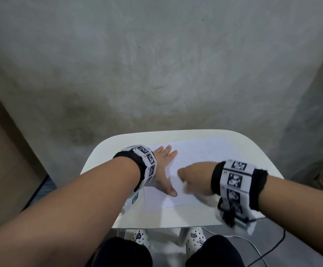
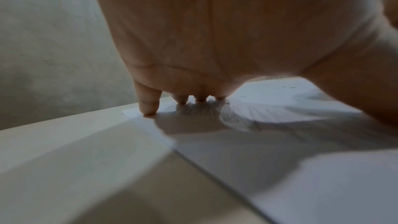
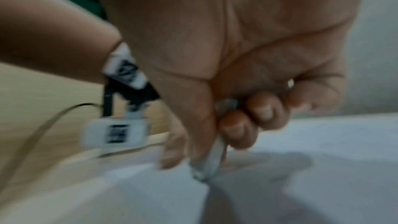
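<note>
right now my left hand [image 1: 161, 170] lies flat with fingers spread, pressing the sheet of paper [image 1: 205, 151] near its left edge. my right hand [image 1: 195, 180] curls round a slim whitish pen [image 3: 212, 158], tip on the sheet. it lies mid-tabletop [image 1: 176, 216]. it looks light, floppy and apt to slide, so i'd pin it flat, not pinch it.

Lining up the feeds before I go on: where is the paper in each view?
Head: the paper lies in the middle of the table, under the left hand and right hand.
Left wrist: lower right, with the fingertips pressing its far corner.
Right wrist: across the bottom, under the white stick that the right hand grips.
Shared landmark: the grey wall.
</note>
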Demonstrator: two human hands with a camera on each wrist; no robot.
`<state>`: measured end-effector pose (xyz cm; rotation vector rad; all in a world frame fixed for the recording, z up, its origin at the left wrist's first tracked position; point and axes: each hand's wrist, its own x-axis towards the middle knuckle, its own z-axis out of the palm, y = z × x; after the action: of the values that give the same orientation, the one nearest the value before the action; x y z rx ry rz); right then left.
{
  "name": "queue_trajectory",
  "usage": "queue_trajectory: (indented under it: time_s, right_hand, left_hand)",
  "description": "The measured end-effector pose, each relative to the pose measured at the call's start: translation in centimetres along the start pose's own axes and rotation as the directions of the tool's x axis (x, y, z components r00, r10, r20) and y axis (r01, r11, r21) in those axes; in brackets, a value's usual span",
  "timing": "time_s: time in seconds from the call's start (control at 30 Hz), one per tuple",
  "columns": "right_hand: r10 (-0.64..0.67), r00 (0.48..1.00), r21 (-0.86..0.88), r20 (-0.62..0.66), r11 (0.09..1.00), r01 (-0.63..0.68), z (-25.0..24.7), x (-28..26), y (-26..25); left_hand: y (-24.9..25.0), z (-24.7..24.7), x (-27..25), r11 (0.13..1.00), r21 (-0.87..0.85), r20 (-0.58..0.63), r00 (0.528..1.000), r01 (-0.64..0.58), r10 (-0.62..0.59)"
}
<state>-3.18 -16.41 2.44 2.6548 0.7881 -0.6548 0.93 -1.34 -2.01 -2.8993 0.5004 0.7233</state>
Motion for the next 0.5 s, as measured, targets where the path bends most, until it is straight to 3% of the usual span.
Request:
queue_trajectory:
  time_s: [0.1,0.17,0.23,0.3,0.37,0.43,0.5]
  right_hand:
    - [0.097,0.992,0.000,-0.077,0.995,-0.098,-0.4,-0.2,1.3]
    - [0.029,0.999,-0.088,-0.042,0.996,-0.033,0.4,-0.6,0.2]
    - [0.012,1.000,-0.045,-0.008,0.999,-0.013,0.5,-0.5,0.3]
    - [0.089,0.996,0.056,-0.028,0.995,-0.087,-0.3,0.0,1.9]
    - [0.126,0.990,0.033,-0.068,0.992,-0.124,-0.4,-0.1,2.2]
    - [0.035,0.998,-0.050,-0.043,0.998,-0.037,0.2,-0.5,0.4]
    - [-0.015,1.000,-0.013,0.010,1.000,0.015,0.1,-0.2,-0.4]
  left_hand:
    - [-0.2,-0.3,-0.4,1.000,-0.019,0.018,1.000,-0.011,0.011]
    - [0.0,-0.2,-0.4,1.000,-0.003,0.010,1.000,-0.004,0.004]
    - [0.1,-0.2,-0.4,1.000,-0.003,0.006,1.000,-0.004,0.004]
    - [0.0,-0.4,-0.5,1.000,-0.019,0.019,1.000,-0.013,0.013]
    - [-0.1,-0.4,-0.6,1.000,-0.023,0.023,1.000,-0.012,0.013]
    - [0.0,-0.3,-0.4,1.000,-0.003,0.014,1.000,-0.004,0.004]
    - [0.1,-0.2,-0.3,1.000,0.008,0.012,1.000,0.001,-0.001]
